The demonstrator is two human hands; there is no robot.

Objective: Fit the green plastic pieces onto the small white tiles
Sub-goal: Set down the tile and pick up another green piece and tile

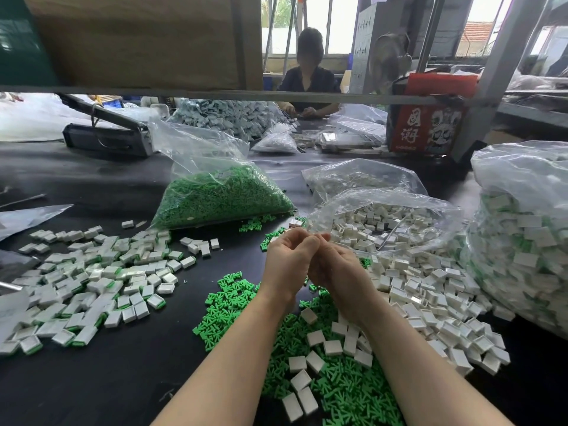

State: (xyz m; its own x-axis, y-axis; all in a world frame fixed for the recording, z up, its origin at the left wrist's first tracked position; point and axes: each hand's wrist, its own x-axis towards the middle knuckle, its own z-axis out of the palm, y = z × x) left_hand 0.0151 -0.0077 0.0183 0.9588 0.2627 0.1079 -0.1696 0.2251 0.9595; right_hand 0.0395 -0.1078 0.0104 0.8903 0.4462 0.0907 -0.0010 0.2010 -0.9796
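Green pieces (307, 379) nearest; hands, left (287, 261) and right (335, 265), fingertips together; grasp unclear.

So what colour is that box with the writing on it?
Red box, with white characters; seen from the head view.

We worked with both hands raised together over the black table (101, 379).

Our left hand (287, 259) and right hand (336, 265) met at curled fingertips; what they pinched was hidden. Loose green pieces (227, 305) lay beneath, white tiles (424, 290) right, fitted tiles (92, 281) left.
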